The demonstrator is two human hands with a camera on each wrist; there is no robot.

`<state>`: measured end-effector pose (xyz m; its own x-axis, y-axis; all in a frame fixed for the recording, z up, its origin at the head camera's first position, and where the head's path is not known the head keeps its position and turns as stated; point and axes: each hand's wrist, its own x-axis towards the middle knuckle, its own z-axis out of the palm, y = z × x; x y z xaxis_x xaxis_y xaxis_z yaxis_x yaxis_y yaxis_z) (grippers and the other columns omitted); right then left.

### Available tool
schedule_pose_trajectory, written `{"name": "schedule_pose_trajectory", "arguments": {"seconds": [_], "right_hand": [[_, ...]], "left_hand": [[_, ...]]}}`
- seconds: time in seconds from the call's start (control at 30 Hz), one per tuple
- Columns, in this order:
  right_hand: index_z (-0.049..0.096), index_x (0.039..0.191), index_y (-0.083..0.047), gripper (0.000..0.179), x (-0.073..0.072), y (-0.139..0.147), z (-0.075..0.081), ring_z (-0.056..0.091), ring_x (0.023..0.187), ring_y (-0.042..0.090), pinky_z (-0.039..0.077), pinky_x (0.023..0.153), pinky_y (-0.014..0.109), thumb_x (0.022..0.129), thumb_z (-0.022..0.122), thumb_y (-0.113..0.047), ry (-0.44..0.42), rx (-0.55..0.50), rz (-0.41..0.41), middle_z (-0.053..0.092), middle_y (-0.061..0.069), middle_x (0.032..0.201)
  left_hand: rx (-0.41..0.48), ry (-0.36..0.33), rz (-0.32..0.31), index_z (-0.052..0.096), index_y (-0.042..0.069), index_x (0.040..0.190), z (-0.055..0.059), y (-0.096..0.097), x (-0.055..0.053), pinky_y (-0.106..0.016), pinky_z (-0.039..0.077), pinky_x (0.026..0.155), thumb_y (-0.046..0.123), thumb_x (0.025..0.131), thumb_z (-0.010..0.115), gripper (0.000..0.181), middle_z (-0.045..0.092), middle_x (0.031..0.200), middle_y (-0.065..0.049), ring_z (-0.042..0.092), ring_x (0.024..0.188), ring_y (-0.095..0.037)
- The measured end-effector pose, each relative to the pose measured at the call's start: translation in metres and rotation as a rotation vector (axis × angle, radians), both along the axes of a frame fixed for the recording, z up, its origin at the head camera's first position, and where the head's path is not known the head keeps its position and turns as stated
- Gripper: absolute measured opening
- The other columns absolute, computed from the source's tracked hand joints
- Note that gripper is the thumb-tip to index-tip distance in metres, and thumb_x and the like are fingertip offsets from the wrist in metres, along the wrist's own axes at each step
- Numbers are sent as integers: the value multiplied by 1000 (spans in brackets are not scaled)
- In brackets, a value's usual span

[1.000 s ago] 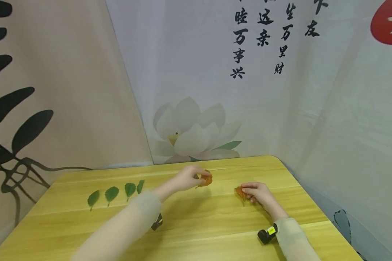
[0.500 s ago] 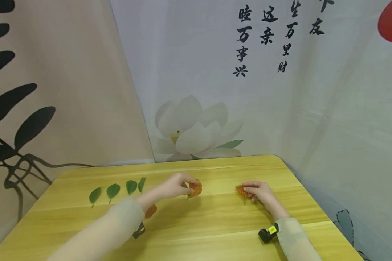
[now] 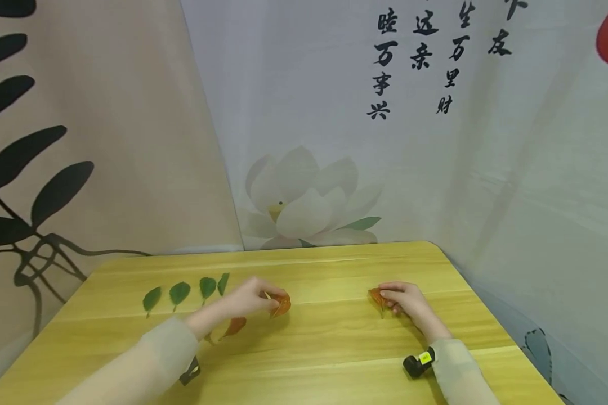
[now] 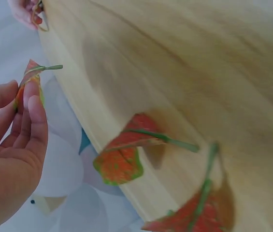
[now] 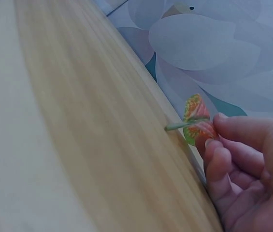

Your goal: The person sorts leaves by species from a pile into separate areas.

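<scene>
My left hand pinches an orange-red leaf over the middle of the table. In the left wrist view, this leaf is folded between thumb and fingers, its green stem sticking out. Near that hand lie a red leaf with green edges and another red leaf, cut off by the frame. The head view shows one red leaf beside the left forearm. Further right, my right hand holds a second orange leaf between thumb and fingers; its green stem points left in the right wrist view.
Several green leaves lie in a row on the left of the wooden table. Behind the table's far edge hangs a printed cloth with a lotus and black writing. A black wrist camera sits by the right sleeve.
My left hand has moved left and slightly nearer with its leaf, toward the row of leaves. A red leaf on the table has come out from behind the left arm. My right hand stays nearly in place.
</scene>
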<state>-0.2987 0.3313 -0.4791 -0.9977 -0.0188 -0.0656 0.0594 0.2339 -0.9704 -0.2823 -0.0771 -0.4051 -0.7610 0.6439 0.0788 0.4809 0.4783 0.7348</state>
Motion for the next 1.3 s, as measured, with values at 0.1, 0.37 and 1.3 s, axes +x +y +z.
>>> {"name": "schedule_pose_trajectory", "arguments": {"seconds": [0.1, 0.37, 1.3], "right_hand": [[61, 122, 10, 36, 1, -1, 0, 57, 67, 15, 50, 51, 25, 92, 65, -9, 2, 2, 6, 65, 9, 89], [58, 124, 11, 36, 2, 1, 2, 56, 67, 14, 50, 50, 24, 94, 63, -9, 12, 13, 14, 65, 8, 89], [62, 119, 9, 32, 1, -1, -1, 55, 64, 14, 49, 50, 23, 92, 65, -9, 15, 19, 1, 64, 7, 82]], "left_hand": [[2, -26, 39, 68, 0, 119, -2, -6, 4, -22, 44, 56, 8, 91, 66, 28, 66, 118, -15, 44, 56, -8], [-9, -2, 93, 71, 0, 113, -11, -10, 12, -22, 44, 51, 9, 89, 69, 26, 70, 110, -13, 50, 54, -8], [-290, 156, 142, 73, -3, 104, -21, -11, 23, -48, 52, 87, 0, 80, 74, 24, 71, 104, -16, 64, 103, -35]]}}
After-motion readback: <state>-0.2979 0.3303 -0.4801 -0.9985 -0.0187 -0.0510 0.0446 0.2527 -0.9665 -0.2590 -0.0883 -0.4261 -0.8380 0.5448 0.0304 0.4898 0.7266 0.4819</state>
